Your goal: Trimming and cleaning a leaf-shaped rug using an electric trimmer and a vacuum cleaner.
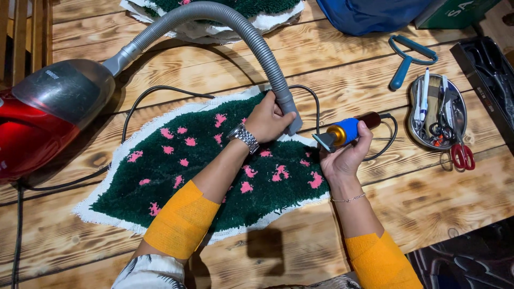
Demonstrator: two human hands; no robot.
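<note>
This looks like a craft workshop for making tufted rugs. A green rug with pink spots (214, 166), its white backing cloth still showing round the edge, lies on a rough wooden table (439, 198). A red vacuum cleaner (43, 120) sits on the table beside it. A metal tray (436, 112) holds scissors and small tools, with a blue brush tool (407, 59) nearby. A 2nd rug (225, 13) lies at the far edge.

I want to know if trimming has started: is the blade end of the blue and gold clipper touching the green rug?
Cannot tell. In the head view the clipper in the right hand overlaps the rug edge, but from above any gap is hidden.
</note>
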